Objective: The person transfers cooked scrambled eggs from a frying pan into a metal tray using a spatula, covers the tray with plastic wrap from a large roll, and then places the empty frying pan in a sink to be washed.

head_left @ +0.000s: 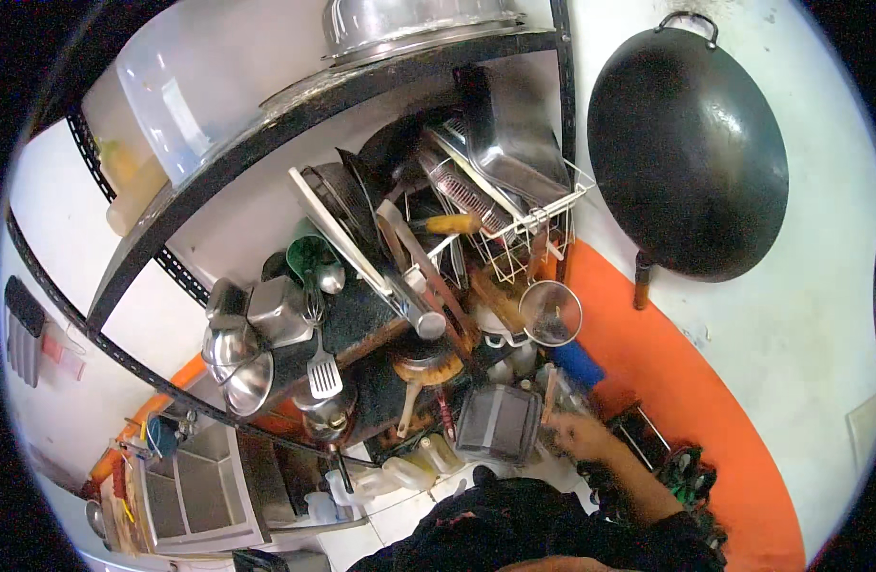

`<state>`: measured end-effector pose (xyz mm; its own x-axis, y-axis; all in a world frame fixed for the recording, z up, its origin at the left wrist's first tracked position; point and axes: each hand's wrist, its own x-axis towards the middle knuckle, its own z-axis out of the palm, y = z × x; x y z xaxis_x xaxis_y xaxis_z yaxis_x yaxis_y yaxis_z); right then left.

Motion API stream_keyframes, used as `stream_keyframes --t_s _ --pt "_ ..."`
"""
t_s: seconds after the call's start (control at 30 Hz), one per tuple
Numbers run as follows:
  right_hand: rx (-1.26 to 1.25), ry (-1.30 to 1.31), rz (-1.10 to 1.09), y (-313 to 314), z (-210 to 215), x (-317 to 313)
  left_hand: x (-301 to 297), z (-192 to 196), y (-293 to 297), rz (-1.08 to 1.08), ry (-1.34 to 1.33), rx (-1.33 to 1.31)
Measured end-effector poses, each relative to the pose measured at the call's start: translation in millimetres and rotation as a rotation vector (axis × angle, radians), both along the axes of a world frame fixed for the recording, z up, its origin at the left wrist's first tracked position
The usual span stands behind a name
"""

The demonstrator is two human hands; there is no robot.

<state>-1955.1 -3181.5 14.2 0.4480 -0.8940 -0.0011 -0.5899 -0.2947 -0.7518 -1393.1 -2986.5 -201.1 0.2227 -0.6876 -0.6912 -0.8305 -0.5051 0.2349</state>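
Observation:
My right hand (581, 439) reaches in from the lower right, low beside the rack. Its fingers curl inward, and what they hold, if anything, I cannot make out. A thin brown stick-like piece (550, 393) rises right by the fingertips. Left of the hand is a dark grey lidded box (498, 424). Above it, a round mesh strainer (550, 313) sticks out from the rack. Of my left arm only a strip of skin shows at the lower edge; the left hand is out of view.
A black metal rack shelf (352, 71) spans overhead. Below stand a white wire basket (543, 224), steel bowls (245, 381), a slotted turner (324, 374) and pans. A large wok (688, 153) hangs on the right wall. At lower left is a steel sink (209, 491).

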Motion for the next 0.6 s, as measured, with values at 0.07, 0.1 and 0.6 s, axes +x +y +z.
stream_keyframes --t_s 0.07,0.1,0.6 --pt "-0.073 -0.144 -0.200 -42 97 24 3 1 -8 0.036 0.001 -0.006" --pt "-0.317 -0.172 -0.239 -57 131 31 4 1 -19 0.045 0.008 -0.016" --pt "-1.038 0.306 -0.347 -245 351 82 51 -68 -118 -0.135 0.180 -0.307"
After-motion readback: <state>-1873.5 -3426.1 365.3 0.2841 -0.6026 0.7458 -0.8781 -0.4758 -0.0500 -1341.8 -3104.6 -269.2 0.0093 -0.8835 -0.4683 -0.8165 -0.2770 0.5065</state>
